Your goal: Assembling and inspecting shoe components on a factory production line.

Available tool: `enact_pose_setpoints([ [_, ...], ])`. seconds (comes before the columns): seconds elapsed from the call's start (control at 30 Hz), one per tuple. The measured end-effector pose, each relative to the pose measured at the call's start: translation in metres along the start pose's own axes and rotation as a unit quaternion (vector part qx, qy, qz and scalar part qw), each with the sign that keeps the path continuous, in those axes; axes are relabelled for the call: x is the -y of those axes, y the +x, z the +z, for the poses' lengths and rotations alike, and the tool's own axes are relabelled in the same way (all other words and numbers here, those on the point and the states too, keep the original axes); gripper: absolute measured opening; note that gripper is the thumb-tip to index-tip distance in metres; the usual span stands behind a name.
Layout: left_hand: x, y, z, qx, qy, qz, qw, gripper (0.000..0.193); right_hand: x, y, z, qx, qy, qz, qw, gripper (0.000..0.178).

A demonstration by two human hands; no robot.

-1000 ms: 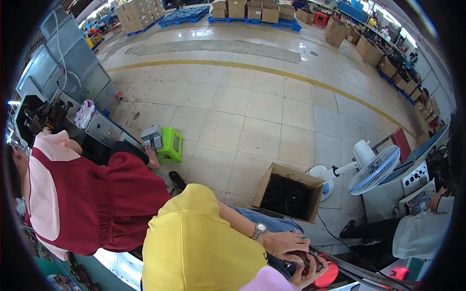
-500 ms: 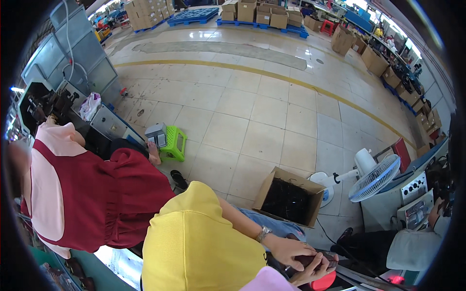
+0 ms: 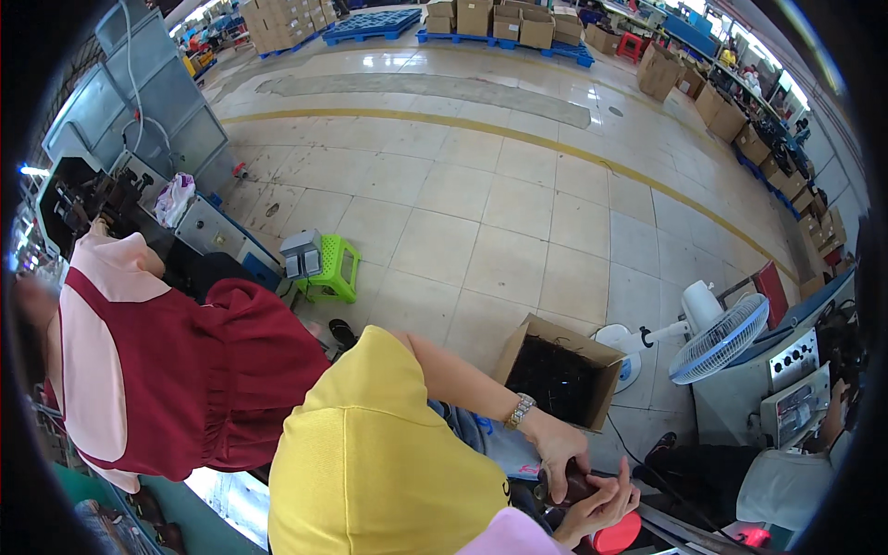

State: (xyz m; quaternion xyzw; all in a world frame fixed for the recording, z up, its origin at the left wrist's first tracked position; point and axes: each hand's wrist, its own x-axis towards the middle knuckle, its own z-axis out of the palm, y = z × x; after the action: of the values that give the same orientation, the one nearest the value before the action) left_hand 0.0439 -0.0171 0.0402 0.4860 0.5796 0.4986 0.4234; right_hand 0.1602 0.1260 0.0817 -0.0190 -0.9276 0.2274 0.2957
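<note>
My left hand, with a metal watch at the wrist, reaches down from a yellow sleeve. Its thumb and fingers grip a dark brown glossy piece from above. My right hand holds the same piece from the near side, its fingers bent and partly raised. The hands hide much of the piece, so I cannot tell its kind. Just under my right hand shows a round red object.
Beyond my hands stands an open cardboard box of dark material, beside a white fan. At left a person in a dark red apron works at a machine, near a green stool. Another person sits at right.
My left hand has turned and lifted its wrist, and now pinches the brown piece from above instead of lying over it. My right fingers have risen and spread somewhat.
</note>
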Motion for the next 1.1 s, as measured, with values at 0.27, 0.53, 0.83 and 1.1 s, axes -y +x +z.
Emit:
enact_pose_setpoints([
  [0.27,-0.009,-0.007,0.003,-0.03,0.109,0.054,0.992,0.063,0.007,-0.011,0.018,-0.098,0.054,0.06,0.992,0.046],
  [0.53,-0.021,-0.012,0.014,-0.029,0.102,0.031,0.994,0.067,0.01,-0.017,0.006,-0.078,0.076,0.135,0.985,0.04],
  [0.83,-0.017,-0.01,0.026,-0.051,0.129,0.029,0.99,0.067,0.01,-0.014,0.009,-0.101,0.06,0.166,0.979,0.038],
  [1.1,-0.018,-0.011,0.028,-0.1,0.15,0.054,0.982,0.07,-0.002,0.004,0.006,-0.071,0.108,0.196,0.972,0.035],
])
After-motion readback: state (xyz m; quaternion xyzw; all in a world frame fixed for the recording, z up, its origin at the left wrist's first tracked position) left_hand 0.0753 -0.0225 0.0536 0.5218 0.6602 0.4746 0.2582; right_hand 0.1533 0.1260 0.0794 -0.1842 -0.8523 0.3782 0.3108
